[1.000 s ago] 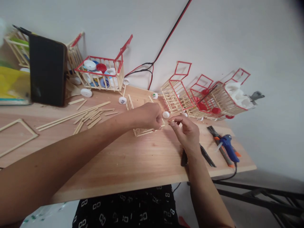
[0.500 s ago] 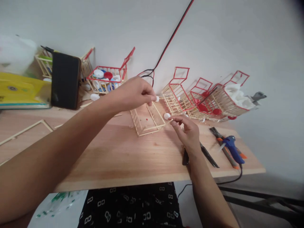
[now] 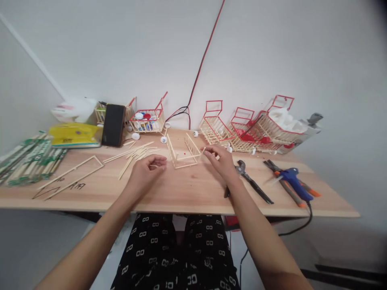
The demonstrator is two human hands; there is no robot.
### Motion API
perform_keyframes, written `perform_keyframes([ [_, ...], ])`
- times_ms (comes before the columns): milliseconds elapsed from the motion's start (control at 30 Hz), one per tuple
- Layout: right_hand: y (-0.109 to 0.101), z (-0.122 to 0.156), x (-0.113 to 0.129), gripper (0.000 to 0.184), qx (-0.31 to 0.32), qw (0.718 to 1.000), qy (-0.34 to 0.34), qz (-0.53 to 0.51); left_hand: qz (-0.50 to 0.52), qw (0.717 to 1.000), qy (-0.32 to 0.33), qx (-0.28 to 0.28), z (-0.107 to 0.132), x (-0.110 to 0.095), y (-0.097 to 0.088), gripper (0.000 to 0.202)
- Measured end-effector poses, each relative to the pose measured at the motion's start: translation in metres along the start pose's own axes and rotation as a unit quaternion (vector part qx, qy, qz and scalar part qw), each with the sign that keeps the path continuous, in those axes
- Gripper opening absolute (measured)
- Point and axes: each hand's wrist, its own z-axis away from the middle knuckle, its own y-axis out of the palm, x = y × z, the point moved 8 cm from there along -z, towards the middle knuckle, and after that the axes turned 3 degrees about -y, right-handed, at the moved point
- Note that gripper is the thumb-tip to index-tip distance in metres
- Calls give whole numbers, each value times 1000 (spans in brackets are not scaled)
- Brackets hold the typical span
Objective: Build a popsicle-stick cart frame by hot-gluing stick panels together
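Observation:
A small open frame of thin wooden sticks stands on the table before me. To its left, my left hand hovers palm inward, fingers loosely curved and apart from the thumb, with nothing visible in it. My right hand is at the frame's right side, thumb and fingertips pinching a short wooden stick close to the near right corner. Whether that stick touches the frame I cannot tell. White bottle caps lie near its far side. Loose sticks are scattered beyond my left hand.
Stick carts with red rims line the wall. At right lie black-handled pliers, orange-handled pliers and a blue glue gun with a cord. A phone, yellow packet and bundled sticks are at left.
My left hand has come back from above the frame's far side to the near left of it. The right hand keeps its pinch. My view has tilted, showing more of the table's left.

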Motion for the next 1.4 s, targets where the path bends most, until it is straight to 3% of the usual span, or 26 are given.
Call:
perform_keyframes([
  [333, 5, 0, 5, 17, -12, 999, -10, -38, -102, 992, 17, -69, 3, -20, 13, 18],
  [667, 6, 2, 10, 20, -9, 999, -15, -49, -109, 987, 46, -105, 10, -30, 15, 13],
  [833, 6, 2, 8, 20, -5, 999, -11, -51, -85, 985, 79, -128, 11, -34, 18, 25],
  [1133, 7, 3, 7, 18, -1, 999, -12, -44, -99, 982, 83, -135, 11, -33, 19, 19],
  [1400, 4, 3, 5, 22, -8, 999, -15, -43, -81, 985, 80, -133, 12, -28, 19, 28],
])
